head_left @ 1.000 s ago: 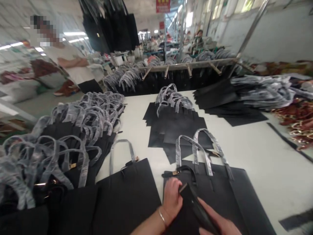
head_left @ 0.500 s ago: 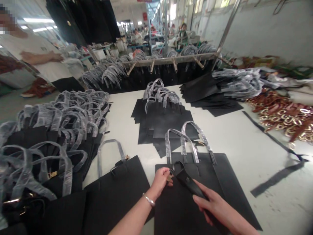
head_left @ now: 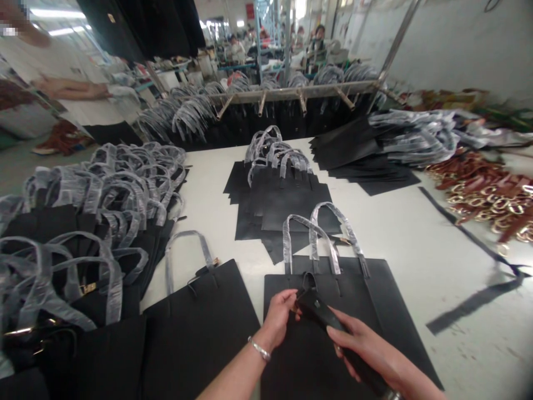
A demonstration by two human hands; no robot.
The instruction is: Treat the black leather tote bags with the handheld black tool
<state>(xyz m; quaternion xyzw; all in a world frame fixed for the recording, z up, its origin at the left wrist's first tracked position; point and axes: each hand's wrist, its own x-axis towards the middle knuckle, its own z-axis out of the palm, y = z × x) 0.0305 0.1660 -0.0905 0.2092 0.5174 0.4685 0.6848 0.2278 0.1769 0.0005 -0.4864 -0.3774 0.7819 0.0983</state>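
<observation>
A black tote bag (head_left: 316,344) lies flat in front of me, its two plastic-wrapped handles (head_left: 313,233) reaching away over the table. My right hand (head_left: 353,336) is closed around a black strap (head_left: 320,310) held above the bag; the strap has a small metal stud. At the strap's far end, the fingertips of my left hand (head_left: 281,314) are pinched together, touching it. A small metal piece seems to be in that pinch, mostly hidden by the fingers. To the left lies another black tote bag (head_left: 200,328) with one wrapped handle standing up.
Many bags with wrapped handles (head_left: 112,189) are heaped at left. More bags (head_left: 291,200) are stacked at centre, and others (head_left: 353,153) at right. Brown straps with gold buckles (head_left: 491,194) and a dark strip (head_left: 474,303) lie at right. Behind stands a metal rack (head_left: 287,94); a person (head_left: 70,89) stands at left.
My left hand has shifted slightly right, closer to the strap's end. The metal piece that showed in its fingers is now mostly hidden. My right hand keeps its hold on the strap.
</observation>
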